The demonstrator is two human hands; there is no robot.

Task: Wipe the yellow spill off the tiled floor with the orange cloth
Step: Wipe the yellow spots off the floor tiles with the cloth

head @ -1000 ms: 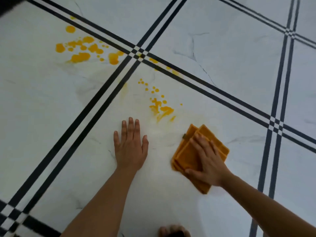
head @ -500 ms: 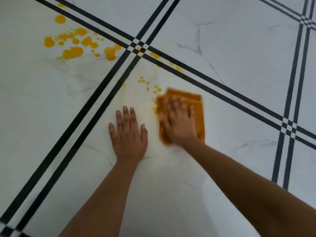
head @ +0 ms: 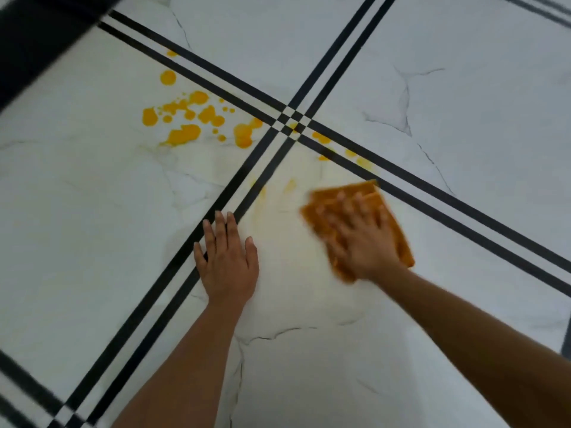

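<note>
White tiled floor (head: pixel 463 88), yellow spill (head: pixel 185 118)

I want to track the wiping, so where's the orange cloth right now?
In the head view, the orange cloth lies flat on the floor under the right hand, right of the left hand, just below the diagonal black stripes.

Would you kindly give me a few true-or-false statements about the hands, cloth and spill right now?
1. The right hand presses flat on the orange cloth. True.
2. The left hand holds a second cloth. False: it rests bare on the tiled floor.
3. The largest yellow spill lies beyond the left hand, unwiped. True.
4. The cloth covers the black stripe crossing. False: it lies nearer, clear of the crossing.
</note>
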